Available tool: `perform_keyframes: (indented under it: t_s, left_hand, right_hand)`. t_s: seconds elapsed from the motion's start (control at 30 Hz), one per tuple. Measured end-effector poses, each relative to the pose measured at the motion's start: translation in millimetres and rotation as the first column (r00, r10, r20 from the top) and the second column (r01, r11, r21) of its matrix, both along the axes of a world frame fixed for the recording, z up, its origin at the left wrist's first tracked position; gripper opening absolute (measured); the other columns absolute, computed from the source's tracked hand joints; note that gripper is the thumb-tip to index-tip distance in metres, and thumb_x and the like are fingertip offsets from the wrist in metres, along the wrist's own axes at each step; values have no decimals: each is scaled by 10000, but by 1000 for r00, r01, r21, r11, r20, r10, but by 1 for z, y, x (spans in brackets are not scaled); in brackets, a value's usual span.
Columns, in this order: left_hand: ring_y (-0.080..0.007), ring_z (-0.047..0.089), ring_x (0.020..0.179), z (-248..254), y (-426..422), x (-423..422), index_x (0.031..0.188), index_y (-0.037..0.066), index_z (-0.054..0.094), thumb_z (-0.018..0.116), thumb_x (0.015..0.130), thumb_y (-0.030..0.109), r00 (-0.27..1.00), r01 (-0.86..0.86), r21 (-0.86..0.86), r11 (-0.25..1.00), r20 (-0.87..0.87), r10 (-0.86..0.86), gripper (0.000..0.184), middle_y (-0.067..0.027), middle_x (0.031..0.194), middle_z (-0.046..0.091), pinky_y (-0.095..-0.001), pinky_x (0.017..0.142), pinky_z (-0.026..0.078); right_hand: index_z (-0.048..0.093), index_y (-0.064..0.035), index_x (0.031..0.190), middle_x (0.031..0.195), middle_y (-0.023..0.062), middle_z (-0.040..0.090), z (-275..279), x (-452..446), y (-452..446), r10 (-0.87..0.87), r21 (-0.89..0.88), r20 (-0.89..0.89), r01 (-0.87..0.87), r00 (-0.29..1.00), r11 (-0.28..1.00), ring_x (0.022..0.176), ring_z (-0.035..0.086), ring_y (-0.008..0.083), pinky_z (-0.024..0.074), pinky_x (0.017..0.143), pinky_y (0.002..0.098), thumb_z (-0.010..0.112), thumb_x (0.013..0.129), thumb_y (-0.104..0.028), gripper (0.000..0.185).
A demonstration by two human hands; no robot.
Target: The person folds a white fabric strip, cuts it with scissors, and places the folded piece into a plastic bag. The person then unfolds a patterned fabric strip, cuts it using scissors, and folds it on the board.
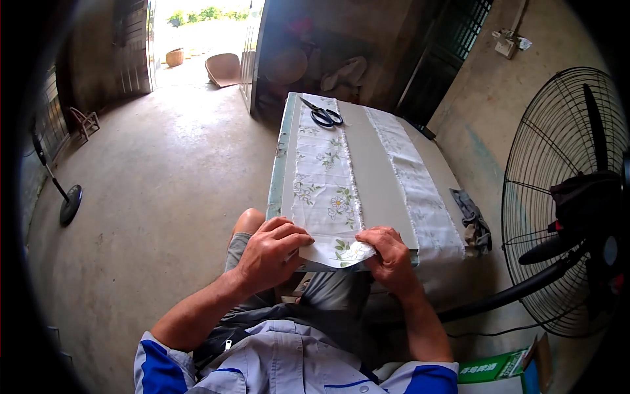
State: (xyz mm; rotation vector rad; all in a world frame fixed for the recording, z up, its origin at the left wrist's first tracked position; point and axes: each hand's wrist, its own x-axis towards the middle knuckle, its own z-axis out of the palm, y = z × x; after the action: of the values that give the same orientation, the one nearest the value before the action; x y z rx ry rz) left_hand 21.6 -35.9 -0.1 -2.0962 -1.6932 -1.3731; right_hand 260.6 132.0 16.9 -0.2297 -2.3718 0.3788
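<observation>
A long white fabric strip with a green leaf and flower print (318, 161) lies lengthwise on the table, its near end lifted at the table's front edge. My left hand (275, 248) is closed on the left side of that end, thumb and fingers pinched together. At the right corner my right hand (388, 255) grips the same strip, where the cloth bunches a little. Between my hands the end sags in a shallow curve. Black-handled scissors (321, 115) rest on the strip's far end, well away from both hands.
A second white fabric strip (420, 180) runs along the table (380, 157) on the right. Dark crumpled cloth (471, 220) hangs at the right edge. A large fan (571, 203) stands close on the right, above a green box (492, 371). A doorway opens at the back left.
</observation>
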Motion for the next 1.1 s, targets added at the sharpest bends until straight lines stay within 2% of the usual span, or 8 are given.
perform_keyframes:
  t_s: [0.1,0.3,0.5,0.6,0.7,0.93,1.03,1.1]
  left_hand:
    - [-291,679,988,-3,2,1,1010,49,755,768,733,-12,999,-33,23,999,44,32,284,-89,964,748,-409,908,533]
    - [-268,649,864,-1,7,7,1086,12,738,752,821,44,982,-164,75,984,106,156,268,-112,874,732,-391,869,476]
    - [-259,629,805,1,8,9,1216,-30,671,751,839,69,967,-227,29,974,127,221,398,-97,822,716,-393,860,476]
    - [-254,627,786,-1,10,8,1255,-34,647,754,840,80,959,-253,5,968,135,250,444,-84,806,713,-395,860,480]
    - [-246,628,774,-1,11,8,1273,-32,639,758,834,88,954,-273,-13,962,129,272,470,-65,796,712,-395,865,481]
    - [-233,628,771,-1,13,11,1276,-27,642,760,814,94,942,-323,-31,946,87,324,492,-26,778,710,-392,885,478]
    - [-233,626,796,-1,13,12,1282,-15,646,761,806,99,937,-343,-39,939,56,345,502,-26,772,702,-395,886,478]
    - [-244,622,845,1,12,14,1293,32,654,764,805,104,931,-361,-49,931,48,363,506,-40,830,692,-404,886,477]
  right_hand:
    - [717,-30,1099,1079,118,740,2,-1,-1,10,-18,-20,-10,1000,1000,1037,690,310,534,935,390,707,828,43,280]
    - [682,-37,1204,952,124,709,-3,-5,-6,-182,-221,-36,170,983,960,878,685,293,548,799,392,739,905,-34,305]
    - [637,-23,1265,885,117,696,-7,-15,-5,-279,-364,5,262,960,894,832,681,293,549,788,398,740,915,-79,369]
    - [605,-17,1301,863,111,696,-8,-20,-9,-332,-382,10,311,943,870,809,679,298,546,796,413,741,908,-103,426]
    - [579,-5,1322,840,105,693,-10,-21,-11,-356,-308,8,341,934,888,792,675,303,539,812,424,739,896,-102,466]
    - [574,14,1298,823,85,683,-13,-22,-15,-397,-303,25,385,918,872,777,666,309,522,826,439,766,872,-88,479]
    - [566,17,1298,811,78,672,-15,-24,-16,-419,-268,32,412,907,871,781,663,314,515,826,450,780,863,-89,497]
    - [560,18,1301,805,77,664,-16,-24,-16,-430,-247,34,424,902,871,786,661,318,511,830,456,785,861,-90,507]
